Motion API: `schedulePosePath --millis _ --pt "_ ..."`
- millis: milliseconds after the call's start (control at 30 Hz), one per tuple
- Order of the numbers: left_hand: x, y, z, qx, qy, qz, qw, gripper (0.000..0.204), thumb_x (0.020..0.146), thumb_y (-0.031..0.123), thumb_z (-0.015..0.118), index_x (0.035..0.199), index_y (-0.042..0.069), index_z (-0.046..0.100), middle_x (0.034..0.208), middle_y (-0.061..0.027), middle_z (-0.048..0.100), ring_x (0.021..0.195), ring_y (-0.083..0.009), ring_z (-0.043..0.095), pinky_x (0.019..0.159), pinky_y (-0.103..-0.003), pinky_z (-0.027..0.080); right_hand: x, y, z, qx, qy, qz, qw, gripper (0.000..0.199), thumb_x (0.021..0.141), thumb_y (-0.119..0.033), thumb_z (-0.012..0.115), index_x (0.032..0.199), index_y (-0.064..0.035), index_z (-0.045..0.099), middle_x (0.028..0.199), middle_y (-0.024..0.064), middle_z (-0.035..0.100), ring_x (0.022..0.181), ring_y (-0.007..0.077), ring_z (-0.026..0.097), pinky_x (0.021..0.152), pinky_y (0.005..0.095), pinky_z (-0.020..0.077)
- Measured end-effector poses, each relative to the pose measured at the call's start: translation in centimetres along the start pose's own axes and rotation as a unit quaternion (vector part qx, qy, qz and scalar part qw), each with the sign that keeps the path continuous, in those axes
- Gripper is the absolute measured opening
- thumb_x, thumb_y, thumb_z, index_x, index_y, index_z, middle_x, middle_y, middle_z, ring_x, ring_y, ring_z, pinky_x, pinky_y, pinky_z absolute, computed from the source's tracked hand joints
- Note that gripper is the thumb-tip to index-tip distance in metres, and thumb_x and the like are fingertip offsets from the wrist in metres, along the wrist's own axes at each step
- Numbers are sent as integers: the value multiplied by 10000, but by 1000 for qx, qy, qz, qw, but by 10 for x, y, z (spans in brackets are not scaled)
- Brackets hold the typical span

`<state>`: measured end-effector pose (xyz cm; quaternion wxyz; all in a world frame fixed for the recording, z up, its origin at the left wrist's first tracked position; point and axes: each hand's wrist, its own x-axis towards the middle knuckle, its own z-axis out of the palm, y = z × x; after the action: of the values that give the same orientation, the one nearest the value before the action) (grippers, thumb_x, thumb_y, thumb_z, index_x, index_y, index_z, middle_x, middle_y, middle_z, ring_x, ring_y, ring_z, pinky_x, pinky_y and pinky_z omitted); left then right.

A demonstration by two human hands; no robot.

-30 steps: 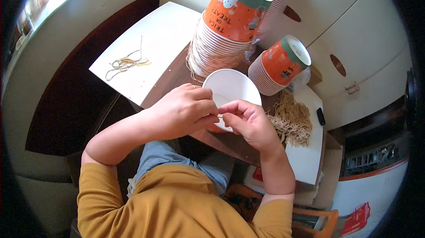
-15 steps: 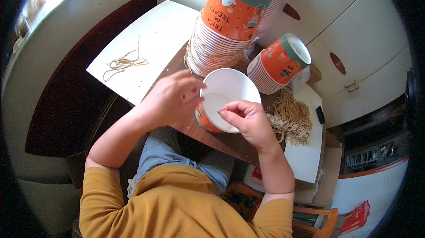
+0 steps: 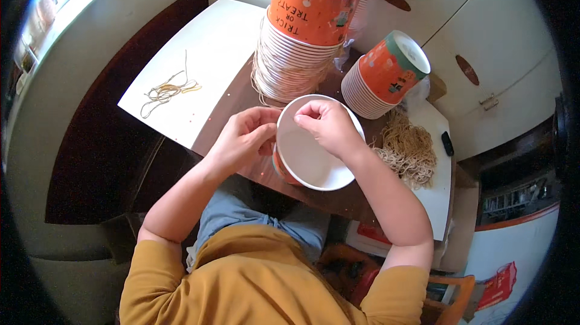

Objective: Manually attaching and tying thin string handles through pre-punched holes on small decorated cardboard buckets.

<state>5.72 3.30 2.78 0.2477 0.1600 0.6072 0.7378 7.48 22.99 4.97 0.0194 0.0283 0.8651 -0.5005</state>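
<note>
An orange paper cup (image 3: 311,156) with a white inside lies tilted toward me at the brown table's near edge. My left hand (image 3: 244,138) grips its left rim and outer wall. My right hand (image 3: 329,125) reaches over the far rim with its fingertips pinched inside the cup; whether they hold a thin string I cannot tell. Behind the cup stands a tall stack of the same orange cups (image 3: 302,35).
A second, shorter stack of cups (image 3: 380,74) leans at the right. A heap of tan strings (image 3: 408,150) lies on a white sheet (image 3: 435,198) right of my forearm. Several loose strings (image 3: 166,90) rest on another white sheet (image 3: 205,59) at the left. White cabinets stand behind.
The cup has dropped lower and nearer to me. My right hand moved from the cup's near side up over its far rim; my left hand shifted to the left rim.
</note>
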Motion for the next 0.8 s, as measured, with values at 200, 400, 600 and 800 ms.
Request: schedulePosePath --millis 200,400,600,800 --pt "6 -9 -5 77 44 45 995 212 936 83 560 1108 -16 637 880 -23 658 705 -59 580 627 -209 486 -6 -3 3 -15 -16 13 1000 128 820 -141 648 810 -20 688 709 50 675 651 106 617 614 273 496" --pt "13 -12 -8 197 59 106 973 193 902 64 606 1070 -19 657 826 -56 665 717 -80 599 638 -219 494 0 3 9 1 -4 24 1000 139 816 -147 652 810 -14 691 719 74 684 666 117 633 637 286 505" --pt "18 -10 -12 242 47 128 961 217 837 42 617 1042 3 678 842 -117 645 702 -110 602 632 -249 484 3 3 12 -19 11 16 1000 133 815 -153 657 810 -26 694 713 74 683 663 131 637 644 297 510" --pt "24 0 -12 284 18 155 946 218 825 44 619 1031 3 679 836 -152 647 726 -211 644 661 -314 507 6 -3 15 -16 -15 25 999 96 862 -101 648 830 -14 673 715 -30 616 652 34 537 587 219 443"
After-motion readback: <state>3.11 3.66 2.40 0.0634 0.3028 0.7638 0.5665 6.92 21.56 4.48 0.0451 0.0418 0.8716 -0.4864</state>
